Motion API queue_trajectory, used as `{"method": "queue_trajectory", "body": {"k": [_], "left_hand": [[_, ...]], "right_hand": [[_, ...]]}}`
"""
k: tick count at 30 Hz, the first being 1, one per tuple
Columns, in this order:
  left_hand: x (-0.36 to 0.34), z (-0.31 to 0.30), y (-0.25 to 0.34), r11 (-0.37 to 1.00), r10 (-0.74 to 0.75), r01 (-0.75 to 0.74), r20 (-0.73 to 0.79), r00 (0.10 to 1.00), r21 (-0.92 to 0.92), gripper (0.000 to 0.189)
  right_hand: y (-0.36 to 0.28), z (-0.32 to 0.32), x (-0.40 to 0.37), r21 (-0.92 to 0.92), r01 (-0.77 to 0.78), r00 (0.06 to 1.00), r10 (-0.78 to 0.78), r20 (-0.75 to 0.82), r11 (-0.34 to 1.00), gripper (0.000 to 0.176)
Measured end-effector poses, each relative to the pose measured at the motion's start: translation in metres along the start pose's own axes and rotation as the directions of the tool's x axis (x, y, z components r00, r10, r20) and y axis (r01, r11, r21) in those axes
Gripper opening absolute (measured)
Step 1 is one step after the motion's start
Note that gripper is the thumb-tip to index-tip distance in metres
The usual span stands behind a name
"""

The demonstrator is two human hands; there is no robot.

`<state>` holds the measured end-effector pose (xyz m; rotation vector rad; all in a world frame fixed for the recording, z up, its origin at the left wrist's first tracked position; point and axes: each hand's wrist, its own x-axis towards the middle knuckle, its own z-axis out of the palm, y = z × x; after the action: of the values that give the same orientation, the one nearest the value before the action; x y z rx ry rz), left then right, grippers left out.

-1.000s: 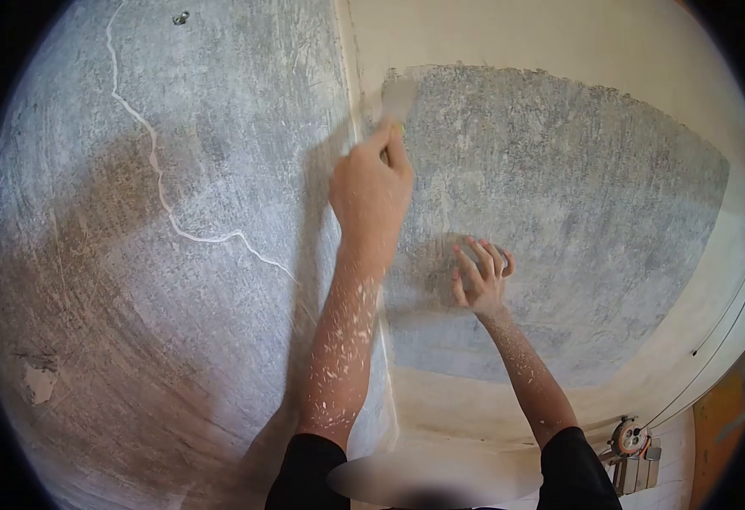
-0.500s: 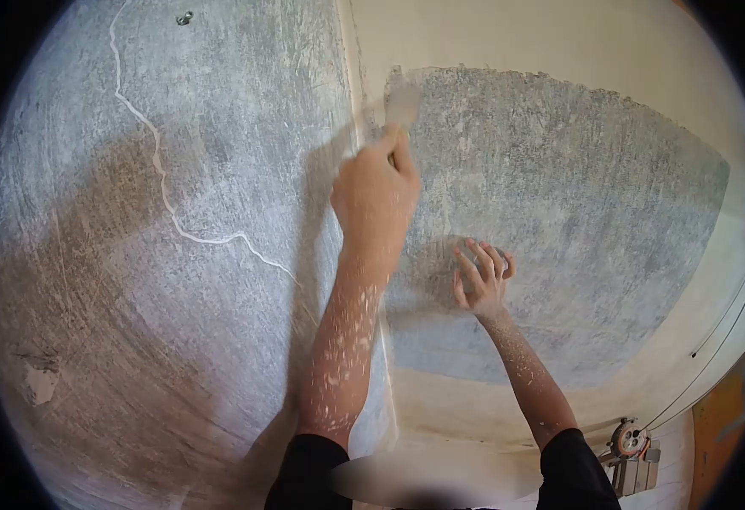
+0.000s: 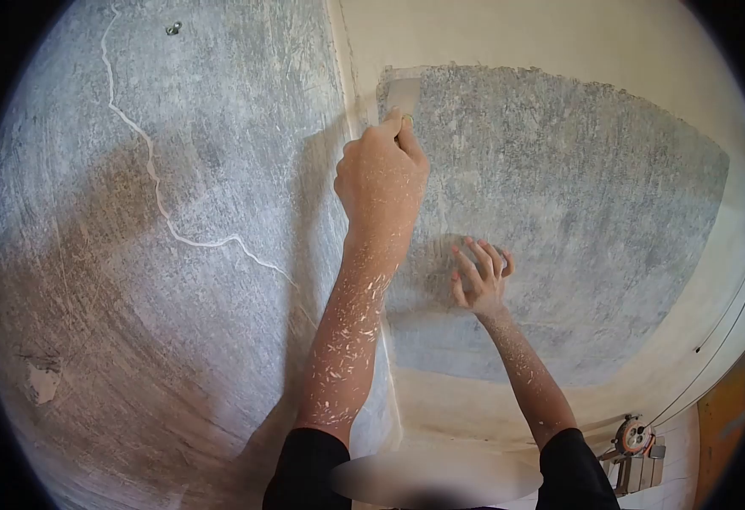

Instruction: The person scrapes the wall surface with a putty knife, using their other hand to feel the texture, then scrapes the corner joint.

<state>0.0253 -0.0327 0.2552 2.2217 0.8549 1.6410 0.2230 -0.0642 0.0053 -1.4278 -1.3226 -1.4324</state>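
Observation:
Wrapped round the handle of a scraper [image 3: 404, 93], my left hand [image 3: 382, 170] is up near the corner of two walls. The flat blade lies against the upper left edge of the grey scraped patch [image 3: 559, 195], beside the cream coating [image 3: 542, 34]. Lower and to the right, my right hand [image 3: 483, 276] has its fingers spread, with the fingertips at the grey patch and nothing held. Pale flakes cover both forearms.
On the left is a grey wall [image 3: 245, 170] with a white wavy crack line [image 3: 151, 161] and a pale chipped spot [image 3: 42, 381]. A round orange-and-white reel [image 3: 635, 437] and cables are at the lower right.
The scraper and my left hand have shifted slightly, the hand a little right and the blade slightly up. My right hand stays in the same place. The view has tilted slightly.

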Motion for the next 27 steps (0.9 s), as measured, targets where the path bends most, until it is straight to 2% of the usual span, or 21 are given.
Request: {"method": "queue_trajectory", "body": {"k": [2,5,8,11,14,17,20,23,27], "left_hand": [[0.006,0.003,-0.006,0.996,-0.021,0.02,-0.007,1.0,-0.085,0.038],[0.001,0.003,-0.012,1.0,0.021,-0.021,-0.01,1.0,-0.021,0.037],[0.006,-0.007,-0.003,0.998,0.01,-0.008,0.044,0.999,-0.057,0.038],[0.002,0.002,-0.009,0.997,0.052,-0.054,-0.04,0.998,-0.058,0.038],[-0.011,-0.013,-0.003,0.998,-0.017,0.01,0.1,0.995,0.065,0.037],[-0.017,0.008,-0.023,0.991,0.135,-0.136,-0.045,0.99,-0.011,0.032],[0.0,0.03,-0.016,0.979,0.185,-0.196,-0.164,0.969,-0.059,0.033],[-0.006,0.041,-0.023,0.962,0.241,-0.263,-0.214,0.947,-0.08,0.034],[-0.074,0.079,-0.066,0.967,0.082,-0.114,-0.145,0.986,-0.227,0.036]], "right_hand": [[-0.001,0.002,-0.001,-0.009,-0.01,1.0,0.009,-0.011,1.0,0.042],[-0.004,-0.001,-0.003,-0.016,-0.017,1.0,0.017,0.004,1.0,0.043],[-0.001,0.004,-0.001,-0.026,-0.014,1.0,0.014,-0.021,1.0,0.043],[-0.003,0.003,0.0,-0.049,-0.011,1.0,0.011,-0.006,0.999,0.043],[0.002,0.001,-0.001,-0.057,0.0,1.0,0.0,-0.012,0.998,0.043],[-0.002,0.003,-0.002,-0.063,0.0,1.0,-0.001,-0.019,0.998,0.041],[-0.002,-0.002,-0.003,-0.065,0.007,1.0,-0.007,-0.006,0.998,0.039],[0.0,0.003,-0.003,-0.054,-0.015,0.999,0.014,-0.031,0.998,0.039],[0.002,-0.006,-0.011,-0.088,-0.03,0.999,0.033,0.04,0.996,0.042]]}}
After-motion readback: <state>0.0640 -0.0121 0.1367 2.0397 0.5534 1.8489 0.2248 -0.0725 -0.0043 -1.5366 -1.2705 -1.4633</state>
